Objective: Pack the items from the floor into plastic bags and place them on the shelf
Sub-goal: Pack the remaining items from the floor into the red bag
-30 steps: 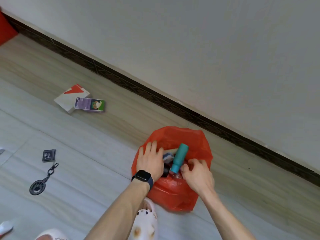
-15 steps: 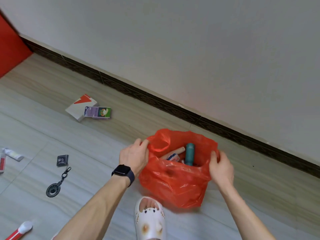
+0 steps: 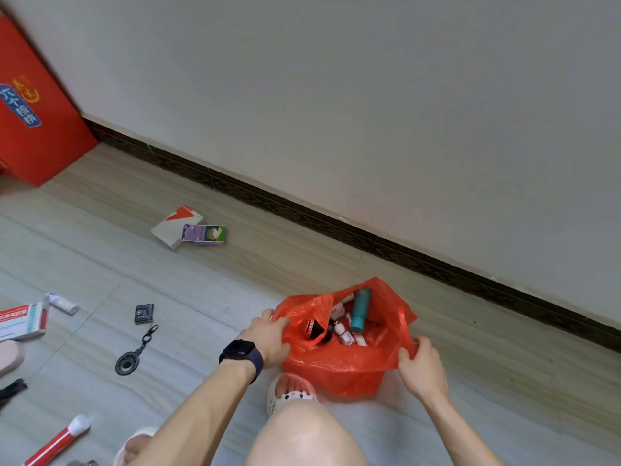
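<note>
Floor tiles are carrying the red bag, my left hand and right hand gripping its rim, the keychain lying leftward, nearer my left.

Single head-worn view, wide-angle. Looks steeply down and forward over a bent knee at the floor; wall ahead, horizon tilted. Close in: bag near, low centre-right.

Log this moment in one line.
phase: bag held open | left hand: grips bag rim | right hand: pinches bag handle | inside: teal bottle | unpacked on floor: boxes, keychain
</note>
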The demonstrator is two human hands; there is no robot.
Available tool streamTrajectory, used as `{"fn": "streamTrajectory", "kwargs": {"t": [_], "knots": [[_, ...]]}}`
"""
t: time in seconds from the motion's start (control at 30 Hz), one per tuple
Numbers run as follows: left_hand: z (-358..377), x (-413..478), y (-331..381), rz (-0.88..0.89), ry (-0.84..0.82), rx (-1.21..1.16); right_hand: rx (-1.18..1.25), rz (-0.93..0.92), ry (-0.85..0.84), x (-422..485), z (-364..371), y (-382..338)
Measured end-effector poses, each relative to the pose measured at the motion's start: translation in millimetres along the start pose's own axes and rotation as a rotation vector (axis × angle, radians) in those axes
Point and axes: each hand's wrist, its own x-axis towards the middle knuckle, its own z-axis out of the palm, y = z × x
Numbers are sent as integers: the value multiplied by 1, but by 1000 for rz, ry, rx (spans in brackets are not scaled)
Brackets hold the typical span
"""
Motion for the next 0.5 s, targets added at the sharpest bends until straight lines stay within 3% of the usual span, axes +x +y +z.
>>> {"fn": "streamTrajectory", "kwargs": {"t": [0.07, 0.13, 0.33, 0.5], "knots": [[-16, -4, 0, 24, 70, -35, 19, -71, 86, -19, -7, -18], [-35, -10, -1, 21, 116, -24, 28, -255, 138, -36, -11, -41], [-96, -54, -33, -37, 262, 142, -68, -910, 9, -83, -4, -124], [-138, -121, -94, -156, 422, 215, -123, -1273, 32, -123, 3, -204]]}}
